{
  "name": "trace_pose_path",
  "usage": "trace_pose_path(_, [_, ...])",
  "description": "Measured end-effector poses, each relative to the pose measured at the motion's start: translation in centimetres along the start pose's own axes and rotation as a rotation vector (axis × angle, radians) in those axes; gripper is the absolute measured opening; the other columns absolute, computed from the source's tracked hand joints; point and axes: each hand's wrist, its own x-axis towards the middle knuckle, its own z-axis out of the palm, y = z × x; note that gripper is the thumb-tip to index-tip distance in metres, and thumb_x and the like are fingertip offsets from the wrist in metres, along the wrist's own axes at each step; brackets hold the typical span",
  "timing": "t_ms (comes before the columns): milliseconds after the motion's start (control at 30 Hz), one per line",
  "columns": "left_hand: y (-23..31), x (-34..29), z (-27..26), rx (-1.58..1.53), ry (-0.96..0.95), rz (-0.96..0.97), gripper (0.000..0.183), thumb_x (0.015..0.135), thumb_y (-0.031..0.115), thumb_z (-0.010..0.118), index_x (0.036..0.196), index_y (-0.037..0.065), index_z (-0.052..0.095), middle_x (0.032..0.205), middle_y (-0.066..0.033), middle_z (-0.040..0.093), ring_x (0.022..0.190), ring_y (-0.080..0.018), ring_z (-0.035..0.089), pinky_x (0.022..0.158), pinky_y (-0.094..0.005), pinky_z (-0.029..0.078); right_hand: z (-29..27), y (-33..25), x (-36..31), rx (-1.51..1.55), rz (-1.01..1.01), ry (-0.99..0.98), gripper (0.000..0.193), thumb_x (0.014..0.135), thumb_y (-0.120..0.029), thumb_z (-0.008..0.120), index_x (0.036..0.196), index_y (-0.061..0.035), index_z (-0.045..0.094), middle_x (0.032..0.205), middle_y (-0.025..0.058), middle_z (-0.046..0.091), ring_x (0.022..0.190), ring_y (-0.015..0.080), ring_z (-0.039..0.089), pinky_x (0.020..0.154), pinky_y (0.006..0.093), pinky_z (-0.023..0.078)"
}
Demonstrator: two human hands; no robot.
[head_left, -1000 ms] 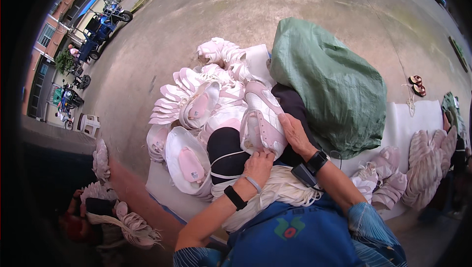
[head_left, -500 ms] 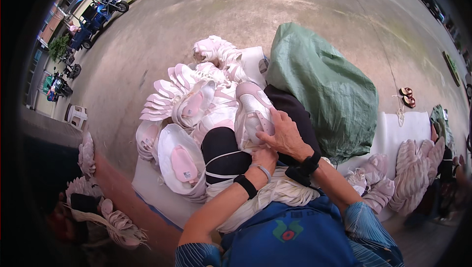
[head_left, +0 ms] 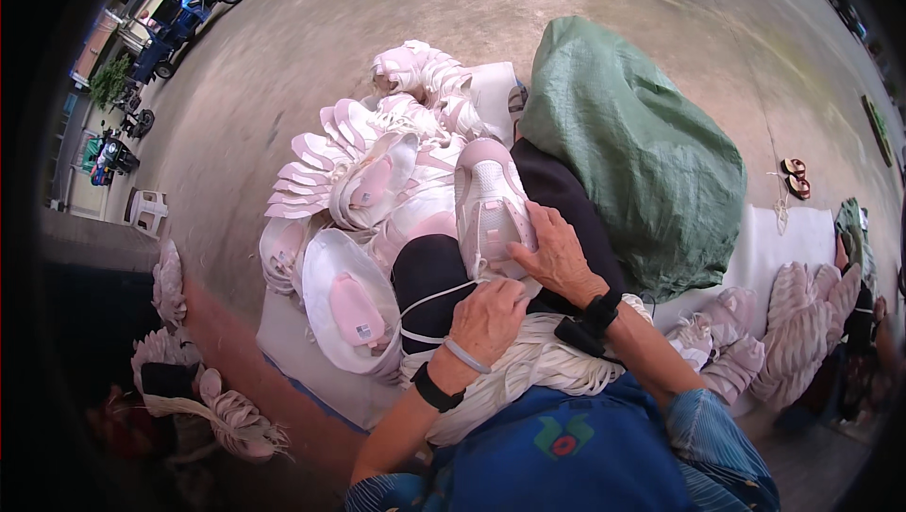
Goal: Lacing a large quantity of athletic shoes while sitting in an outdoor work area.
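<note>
A person seated outdoors laces a pink-and-white shoe (head_left: 491,205) held on the lap, the right hand (head_left: 559,257) clamped over its near side while the left hand (head_left: 488,319) pinches a white lace (head_left: 429,300). The step in hand looks like threading, and the next move likely calls for drawing the lace taut. A heap of matching shoes (head_left: 377,163) lies left, a bulging green sack (head_left: 632,144) right, and a bundle of white laces (head_left: 528,370) rests nearest.
</note>
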Motion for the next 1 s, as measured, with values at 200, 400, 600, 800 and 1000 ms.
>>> trace_pose_path(200, [-3.2, -0.8, -3.8, 0.07, 0.178, -0.161, 0.045, 0.075, 0.002, 0.069, 0.116, 0.0, 0.051, 0.105, -0.0183, 0.058, 0.094, -0.0357, 0.058, 0.082, -0.0416, 0.048, 0.0, -0.9, -0.1, 0.043, 0.036, -0.028, 0.065, 0.079, -0.033, 0.064, 0.129, 0.0033, 0.045, 0.121, 0.0234, 0.051, 0.108, 0.0389, 0.052, 0.093, 0.0441, 0.041])
trace_pose_path(400, [-3.4, 1.0, -1.2, 0.242, -0.058, -0.169, 0.081, 0.071, 0.0, 0.068, 0.139, -0.004, 0.024, 0.124, -0.0292, 0.046, 0.105, -0.0456, 0.05, 0.094, -0.0469, 0.043, 0.9, -0.8, -0.9, -0.004, -0.066, 0.087, 0.052, 0.077, -0.027, 0.068, 0.119, -0.0004, 0.052, 0.102, 0.0192, 0.052, 0.093, 0.0359, 0.054, 0.08, 0.0449, 0.043])
trace_pose_path(600, [-3.7, 1.8, 0.7, 0.355, -0.043, -0.143, 0.062, 0.083, 0.0, 0.054, 0.139, 0.003, 0.029, 0.116, -0.0273, 0.048, 0.1, -0.0422, 0.053, 0.085, -0.0454, 0.05, 0.5, 0.2, -1.5, -0.092, -0.068, 0.082, 0.042, 0.076, -0.022, 0.067, 0.112, -0.0014, 0.057, 0.095, 0.0166, 0.053, 0.088, 0.0341, 0.053, 0.077, 0.0437, 0.042])
trace_pose_path(800, [-4.0, 2.0, 0.2, 0.347, -0.059, -0.189, 0.054, 0.083, 0.0, 0.054, 0.134, 0.007, 0.037, 0.11, -0.0216, 0.051, 0.099, -0.0411, 0.053, 0.083, -0.0452, 0.051, 1.2, 0.7, -1.3, -0.179, -0.069, 0.046, 0.031, 0.075, -0.016, 0.064, 0.102, -0.002, 0.058, 0.088, 0.0144, 0.052, 0.083, 0.0317, 0.054, 0.072, 0.0432, 0.04])
trace_pose_path(1000, [-4.0, 2.2, 2.1, 0.261, -0.016, -0.205, 0.059, 0.077, -0.008, 0.05, 0.133, 0.004, 0.039, 0.113, -0.0235, 0.052, 0.102, -0.0433, 0.05, 0.087, -0.0468, 0.046, 0.5, 0.3, -1.1, -0.157, -0.051, 0.047, 0.034, 0.074, -0.02, 0.065, 0.103, -0.0025, 0.058, 0.089, 0.0152, 0.053, 0.084, 0.0335, 0.055, 0.074, 0.0435, 0.043])
